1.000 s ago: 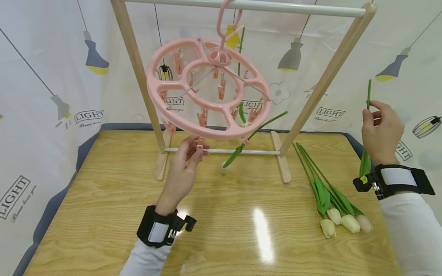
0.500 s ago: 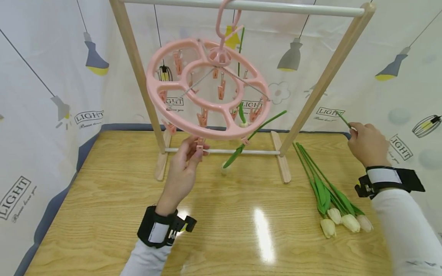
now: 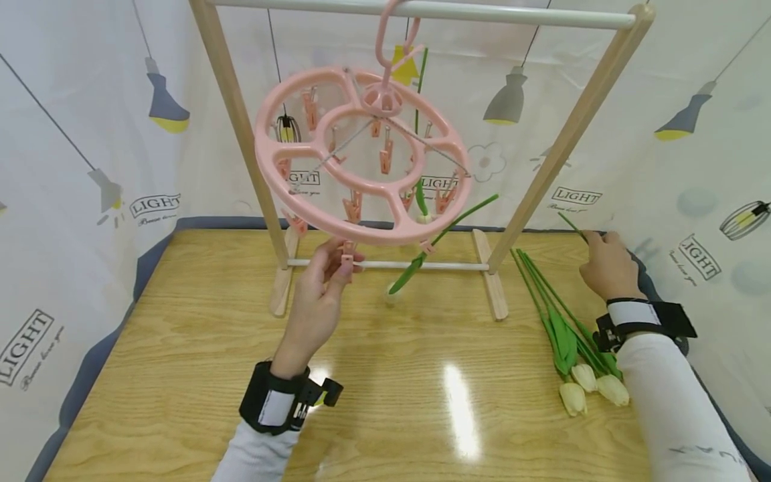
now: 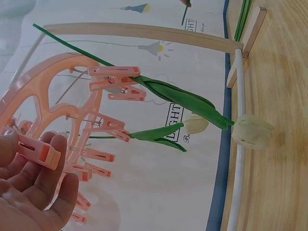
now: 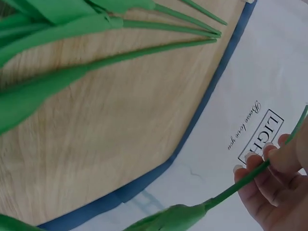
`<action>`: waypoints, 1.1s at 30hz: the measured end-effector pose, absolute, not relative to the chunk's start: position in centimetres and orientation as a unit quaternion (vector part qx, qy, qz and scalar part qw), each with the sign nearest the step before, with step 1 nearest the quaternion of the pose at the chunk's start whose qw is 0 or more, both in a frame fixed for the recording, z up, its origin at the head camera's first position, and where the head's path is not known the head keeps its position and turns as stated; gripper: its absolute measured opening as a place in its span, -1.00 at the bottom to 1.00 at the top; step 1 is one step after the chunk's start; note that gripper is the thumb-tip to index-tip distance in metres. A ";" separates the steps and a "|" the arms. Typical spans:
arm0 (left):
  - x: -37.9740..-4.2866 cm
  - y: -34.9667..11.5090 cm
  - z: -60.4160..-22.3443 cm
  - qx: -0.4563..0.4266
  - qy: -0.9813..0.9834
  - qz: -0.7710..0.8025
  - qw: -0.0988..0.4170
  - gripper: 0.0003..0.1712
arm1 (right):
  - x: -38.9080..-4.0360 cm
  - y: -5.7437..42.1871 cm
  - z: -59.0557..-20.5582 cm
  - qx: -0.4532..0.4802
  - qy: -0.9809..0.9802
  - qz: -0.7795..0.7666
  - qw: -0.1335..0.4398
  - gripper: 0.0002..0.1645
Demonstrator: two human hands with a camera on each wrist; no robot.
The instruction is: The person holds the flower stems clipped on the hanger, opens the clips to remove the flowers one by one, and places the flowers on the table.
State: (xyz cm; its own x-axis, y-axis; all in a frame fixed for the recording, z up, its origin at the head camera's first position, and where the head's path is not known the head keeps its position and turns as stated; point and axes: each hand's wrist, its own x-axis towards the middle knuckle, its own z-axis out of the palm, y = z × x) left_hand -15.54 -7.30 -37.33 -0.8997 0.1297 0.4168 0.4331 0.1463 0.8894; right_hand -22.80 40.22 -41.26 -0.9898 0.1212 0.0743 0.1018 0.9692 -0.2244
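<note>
Holding a tulip [image 5: 236,186] by its stem, the R hand [image 3: 611,268] is at mid-right of the head view; grip narrow, thumb and fingers pinching the bare green length clear of the leaf [image 5: 173,217]. Its bloom: not visible. L hand [image 3: 316,301], ctr-left of the head view: grip narrow, pinching a pink clip [image 3: 348,254] under the front rim of the pink hanger [image 3: 361,232]; can't tell if the clip's mouth is parted.

Handling (est.): tulip prob. artificial & light; stem semi-stiff, liable to flex or roll btwn fingertips. Pinch firmly near the free end; keep off leaf and bloom, which look soft and prob. crease. Clip prob. rigid plastic w/ spring; squeeze at its tail ends. Hanger hangs from the white rail [image 3: 512,14], so prob. swings if pulled; use min. force.

Ref.: loose tulips [image 3: 566,341] lie on the desk [image 3: 211,375], lower right, blooms toward the bottom edge. Two clipped tulips [image 4: 187,100] show in the upper half of the L wrist view.
</note>
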 end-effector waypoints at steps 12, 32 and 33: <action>-15.5 -7.3 -37.3 -0.185 -0.748 -0.625 0.122 -0.57 | -22.4 38.8 -44.2 -0.017 -0.989 0.120 0.089 -0.45; -15.4 -7.1 -37.2 -0.183 -0.746 -0.629 0.119 -0.58 | -22.0 38.8 -46.7 -0.071 -0.992 0.086 0.053 -0.52; -15.4 -7.1 -37.2 -0.184 -0.747 -0.628 0.119 -0.57 | -21.9 38.8 -46.8 -0.077 -0.992 0.088 0.041 -0.50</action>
